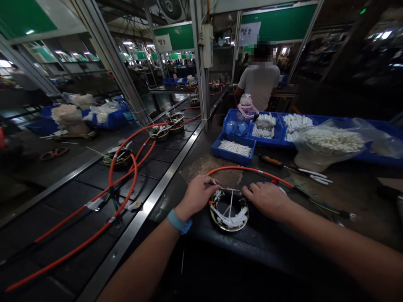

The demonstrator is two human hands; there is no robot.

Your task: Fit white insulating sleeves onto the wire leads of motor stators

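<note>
A ring-shaped motor stator lies on the bench in front of me, with coloured wires and white sleeves around its windings. Across its far side runs a thin white tie, and another white strand hangs from it over the open centre. My left hand, with a blue band at the wrist, pinches the tie at the stator's left. At the other end my right hand is closed, thumb and forefinger at the tie. An orange cable arcs behind both hands to the right, ending in bare-ended leads.
Left is a conveyor carrying several wired stators and looped orange cables. Beyond my hands stand a small blue bin, a wooden-handled tool and a plastic bag of white pieces. A co-worker faces away behind.
</note>
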